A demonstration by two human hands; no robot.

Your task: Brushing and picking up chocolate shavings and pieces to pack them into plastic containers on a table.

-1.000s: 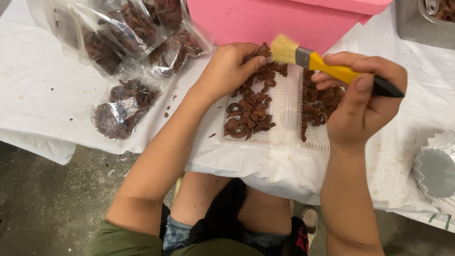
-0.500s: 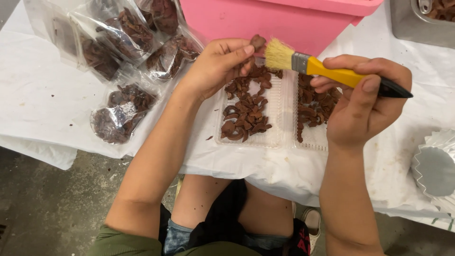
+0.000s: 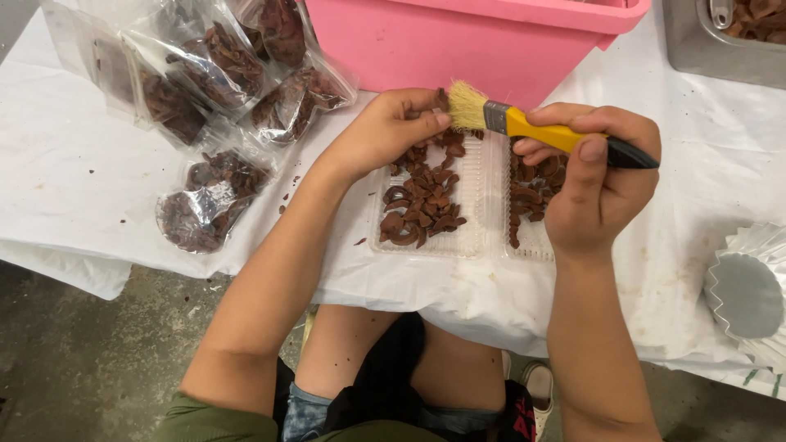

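At the table's (image 3: 90, 164) far edge, beside a pink tub (image 3: 458, 41), the left hand (image 3: 385, 131) is pinching one brown piece (image 3: 442, 100) while the right hand (image 3: 602, 180) — clamped on a yellow-handled brush (image 3: 524, 123) — is sweeping it; light strokes over the clear tray (image 3: 471, 205) probably work best.

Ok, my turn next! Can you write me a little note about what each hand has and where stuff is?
Left hand: pinches one brown piece above the clear tray.
Right hand: grips the yellow-handled brush, bristles against that piece.
Clear tray: brown pieces lie in both halves.
Filled clear bags lie at the left, by the pink tub.
Done: some pieces bagged. Left: the pieces in the tray.
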